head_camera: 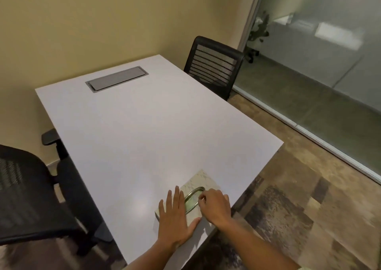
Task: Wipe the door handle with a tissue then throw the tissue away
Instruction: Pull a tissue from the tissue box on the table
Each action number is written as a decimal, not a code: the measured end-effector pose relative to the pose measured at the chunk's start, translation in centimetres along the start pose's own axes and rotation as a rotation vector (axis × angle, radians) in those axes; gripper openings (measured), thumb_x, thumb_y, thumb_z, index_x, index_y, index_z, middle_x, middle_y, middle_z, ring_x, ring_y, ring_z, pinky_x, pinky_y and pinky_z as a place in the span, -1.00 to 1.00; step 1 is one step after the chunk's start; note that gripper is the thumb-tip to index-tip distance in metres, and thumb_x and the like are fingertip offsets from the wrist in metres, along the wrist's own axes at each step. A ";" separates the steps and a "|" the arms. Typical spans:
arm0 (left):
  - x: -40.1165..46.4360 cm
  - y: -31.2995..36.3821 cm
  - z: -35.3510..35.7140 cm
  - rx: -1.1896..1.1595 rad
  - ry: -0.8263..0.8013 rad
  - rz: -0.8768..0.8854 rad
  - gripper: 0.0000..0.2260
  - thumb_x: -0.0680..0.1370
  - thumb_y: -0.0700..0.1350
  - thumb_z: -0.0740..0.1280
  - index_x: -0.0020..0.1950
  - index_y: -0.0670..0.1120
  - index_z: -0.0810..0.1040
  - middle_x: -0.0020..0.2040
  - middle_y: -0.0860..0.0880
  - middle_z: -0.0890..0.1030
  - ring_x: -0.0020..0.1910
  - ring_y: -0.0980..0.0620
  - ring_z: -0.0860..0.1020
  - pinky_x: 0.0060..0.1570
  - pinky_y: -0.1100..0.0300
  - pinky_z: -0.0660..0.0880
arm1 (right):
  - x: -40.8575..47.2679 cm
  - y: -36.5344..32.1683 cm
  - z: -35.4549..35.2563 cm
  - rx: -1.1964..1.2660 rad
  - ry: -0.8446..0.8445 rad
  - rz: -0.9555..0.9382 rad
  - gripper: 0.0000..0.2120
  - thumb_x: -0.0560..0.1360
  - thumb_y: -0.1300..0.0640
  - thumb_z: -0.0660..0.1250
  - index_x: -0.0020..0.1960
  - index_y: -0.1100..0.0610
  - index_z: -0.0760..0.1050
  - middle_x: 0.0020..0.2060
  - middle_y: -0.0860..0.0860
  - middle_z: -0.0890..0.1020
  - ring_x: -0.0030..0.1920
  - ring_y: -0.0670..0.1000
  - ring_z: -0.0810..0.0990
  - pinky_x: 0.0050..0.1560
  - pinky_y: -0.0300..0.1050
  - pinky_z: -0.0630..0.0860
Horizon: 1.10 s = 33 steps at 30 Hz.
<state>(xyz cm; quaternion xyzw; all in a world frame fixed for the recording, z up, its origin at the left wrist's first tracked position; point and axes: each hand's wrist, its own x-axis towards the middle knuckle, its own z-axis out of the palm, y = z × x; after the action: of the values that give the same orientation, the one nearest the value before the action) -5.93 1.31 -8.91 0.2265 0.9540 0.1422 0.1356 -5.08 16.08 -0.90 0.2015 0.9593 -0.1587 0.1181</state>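
Left hand point(177, 218) lies flat, palm down, fingers spread and pointing away, pressed on the near-left part of the tissue box point(203, 182); its thumb reaches right along the box's near edge; nothing gripped. Right hand point(214, 204) comes in from the right, forearm angled across the table's corner, knuckles up, fingers curled with thumb and forefinger drawn together at the oval slot point(193, 197) in the box top; whether a tissue is pinched between them cannot be told. Hands sit just beside each other, slot between them. Box is pale, marbled, lying on the white table point(144, 135) at its near-right corner; no brand or lettering legible on it. Grey hatch point(117, 79) set in the far tabletop; black mesh chairs at the far right point(214, 65) and near left point(31, 197); no door handle in view.
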 end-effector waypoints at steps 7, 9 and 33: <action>0.0 0.2 -0.1 0.000 0.027 -0.008 -0.16 0.52 0.46 0.05 0.54 -0.15 0.36 0.60 -0.16 0.24 0.54 -0.25 0.28 0.41 -0.25 0.10 | 1.5 -1.6 1.6 -0.212 0.082 -0.003 -0.74 0.57 -0.08 0.22 -0.12 -0.06 0.65 -0.06 -0.09 0.65 0.03 0.01 0.52 0.09 -0.01 0.32; 0.0 0.2 -0.3 -0.004 0.030 -0.010 -0.16 0.53 0.46 0.01 0.54 -0.15 0.35 0.60 -0.16 0.25 0.53 -0.25 0.29 0.40 -0.24 0.10 | 1.9 -1.9 1.7 -0.238 0.072 0.004 -0.74 0.57 -0.09 0.20 -0.08 -0.06 0.65 -0.06 -0.09 0.64 0.05 0.03 0.52 0.08 0.01 0.30; -0.2 -0.1 -0.1 0.039 0.072 0.048 -0.36 0.53 0.42 0.09 0.52 0.14 0.38 0.64 -0.12 0.14 0.54 -0.32 0.23 0.35 -0.41 0.23 | 0.6 -1.2 0.4 0.149 -0.021 0.171 -0.75 0.54 -0.06 0.23 -0.24 -0.07 0.57 -0.10 -0.11 0.64 0.01 -0.02 0.56 0.10 0.01 0.35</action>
<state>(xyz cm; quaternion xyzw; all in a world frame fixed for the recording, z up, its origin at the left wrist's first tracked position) -5.85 1.13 -8.82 0.2468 0.9551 0.1348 0.0933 -6.10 15.10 -1.15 0.2894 0.9228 -0.2210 0.1260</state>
